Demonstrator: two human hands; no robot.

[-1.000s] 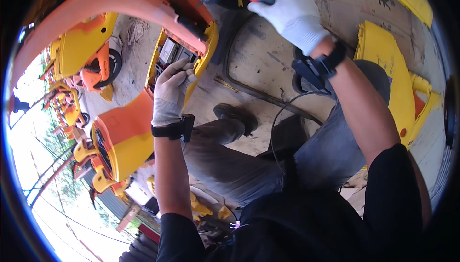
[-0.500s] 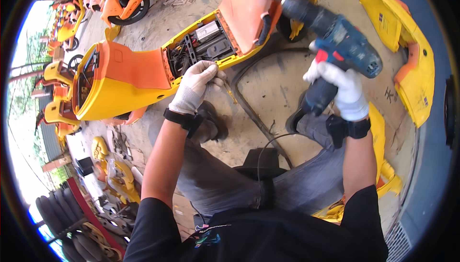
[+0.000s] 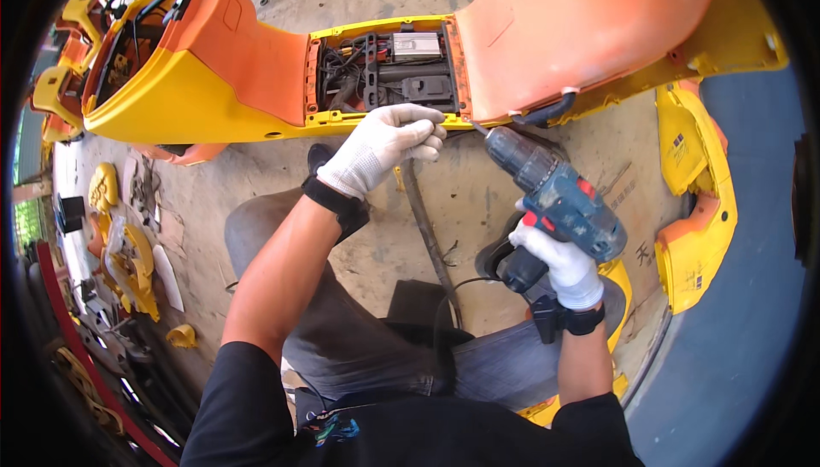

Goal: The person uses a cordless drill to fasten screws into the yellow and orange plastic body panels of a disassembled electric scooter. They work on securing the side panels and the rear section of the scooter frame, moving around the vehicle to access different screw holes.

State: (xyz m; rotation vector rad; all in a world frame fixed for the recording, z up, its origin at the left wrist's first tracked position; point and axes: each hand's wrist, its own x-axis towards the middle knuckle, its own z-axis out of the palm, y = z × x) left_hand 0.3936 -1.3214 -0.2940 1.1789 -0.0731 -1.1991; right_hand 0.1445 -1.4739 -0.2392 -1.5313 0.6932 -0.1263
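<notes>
My right hand (image 3: 564, 262), in a white glove, is wrapped round the handle of a blue cordless drill (image 3: 581, 207). The drill's bit points up and left, close to the lower edge of an orange and yellow scooter body (image 3: 226, 57). My gloved left hand (image 3: 384, 147) is at the near rim of the scooter's open compartment, thumb and fingers pinched together. Whatever they hold, if anything, is too small to make out. Inside the compartment sit a silver box (image 3: 416, 46), a black module (image 3: 427, 89) and dark wiring (image 3: 342, 70).
A yellow and orange panel (image 3: 696, 202) lies at the right beside a blue surface (image 3: 735, 330). A dark cable (image 3: 427, 232) runs over the floor between my legs. Yellow parts (image 3: 128, 266) lie at the left. A black tube (image 3: 547, 110) sticks out under the orange seat section.
My view has shifted, and the scooter body now fills more of the top. The drill has come down and left, nearer to my left hand and the compartment's edge. Both hands keep their grip.
</notes>
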